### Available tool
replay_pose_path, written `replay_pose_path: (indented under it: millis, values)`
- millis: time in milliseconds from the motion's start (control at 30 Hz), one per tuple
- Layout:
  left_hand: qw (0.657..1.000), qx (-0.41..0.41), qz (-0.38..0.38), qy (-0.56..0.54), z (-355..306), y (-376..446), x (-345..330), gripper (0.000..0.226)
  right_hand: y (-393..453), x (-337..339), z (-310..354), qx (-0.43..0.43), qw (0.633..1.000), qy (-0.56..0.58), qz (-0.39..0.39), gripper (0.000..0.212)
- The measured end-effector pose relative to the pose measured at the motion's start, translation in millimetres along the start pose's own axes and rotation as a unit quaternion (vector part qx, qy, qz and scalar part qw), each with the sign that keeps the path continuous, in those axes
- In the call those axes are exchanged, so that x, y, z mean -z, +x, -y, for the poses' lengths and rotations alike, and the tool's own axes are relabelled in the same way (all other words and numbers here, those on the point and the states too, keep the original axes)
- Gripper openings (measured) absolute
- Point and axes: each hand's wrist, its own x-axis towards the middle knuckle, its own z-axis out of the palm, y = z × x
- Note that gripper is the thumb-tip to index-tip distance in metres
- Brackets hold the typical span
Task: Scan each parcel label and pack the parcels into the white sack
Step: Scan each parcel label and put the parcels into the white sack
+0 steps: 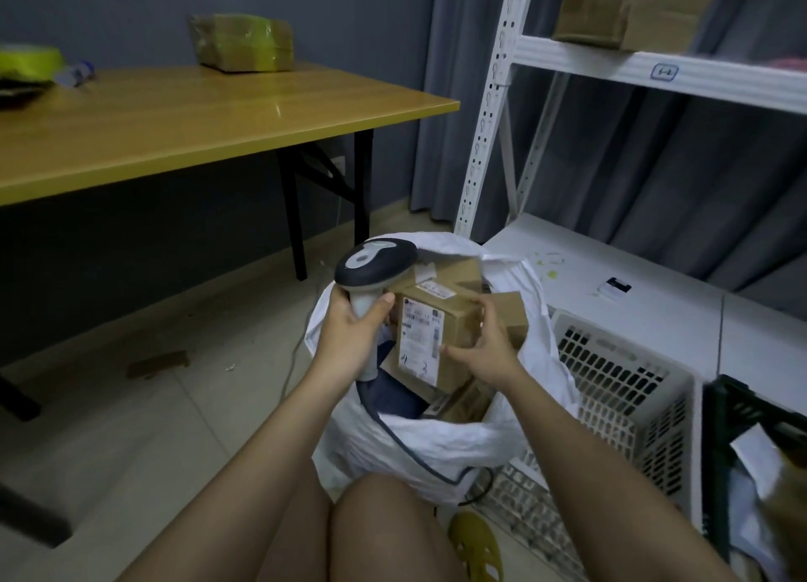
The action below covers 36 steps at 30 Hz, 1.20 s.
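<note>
You were at the packing end of one parcel's turn, by my reading; your right hand [482, 354] had its fingers and thumb curled round the near right corner of the cardboard parcel [441, 332], which sat at the mouth of the white sack [441, 437], its label [421, 341] facing up toward you; your left hand [353, 332] was wrapped tight round the grip of the scanner [375, 260], just left of the sack's mouth, its head pointing over the parcel; whether that label had been read I could not tell; other brown boxes lay deeper in the sack, behind and beneath the parcel; a white basket [620, 372] stood just right of the sack, a wooden table [183, 127] well away to its far left; the next move called for a clean scan if none was made, then letting the parcel settle among the boxes without snagging the scanner cable [419, 455] draped over the sack's near rim.
</note>
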Motion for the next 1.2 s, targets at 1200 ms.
replay_pose_path:
  millis: [1200]
  values:
    - [0.923, 0.036, 0.378, 0.059, 42, -199, -307, 0.047, -298, 254, -179, -0.227, 0.881, 0.066, -0.41, 0.016]
